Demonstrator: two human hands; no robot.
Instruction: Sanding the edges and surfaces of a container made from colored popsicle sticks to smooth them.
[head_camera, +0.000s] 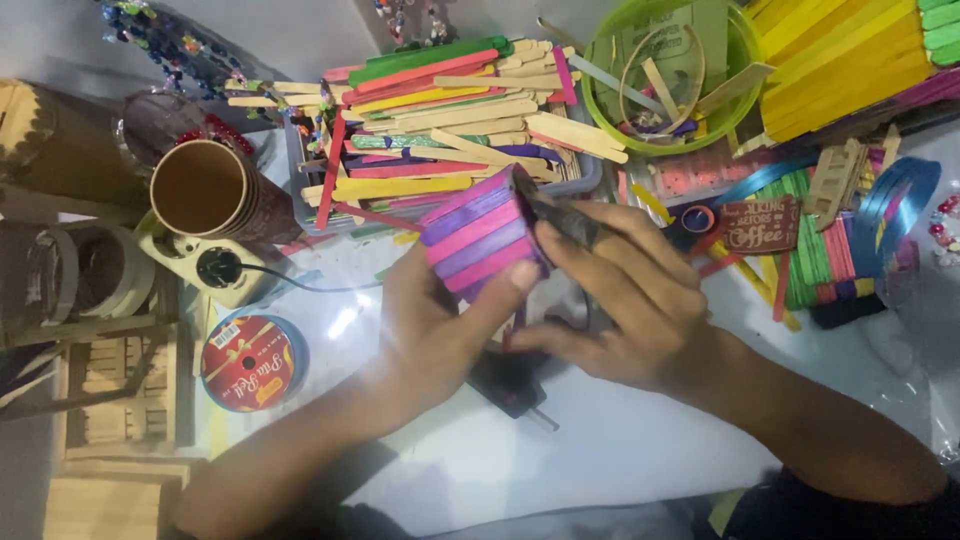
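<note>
The left hand (440, 330) is gripping a small block of pink and purple craft sticks (482, 233) from below, thumb pressing up against its near edge and fingers wrapping underneath, so the block is sitting tilted just above the white table (620, 450), in front of the grey tray of loose coloured sticks (450, 120). To its right, the right hand (625, 300) is closing around a dark tool (565, 215), probably a glue gun, with its tip touching the block's right end. Doing this well is likely calling for the left thumb to be keeping the sticks squeezed flush while the tool runs along the edge, with fingertips staying out of the tool's path. The left forearm is coming in from the lower left, wrist bent upward; the right forearm is reaching in from the lower right, wrist nearly flat, fingers curling over the tool. Farther right, a green bowl (600, 90) of scraps and a stack of yellow sticks (840, 60) are lying well apart from both hands.
</note>
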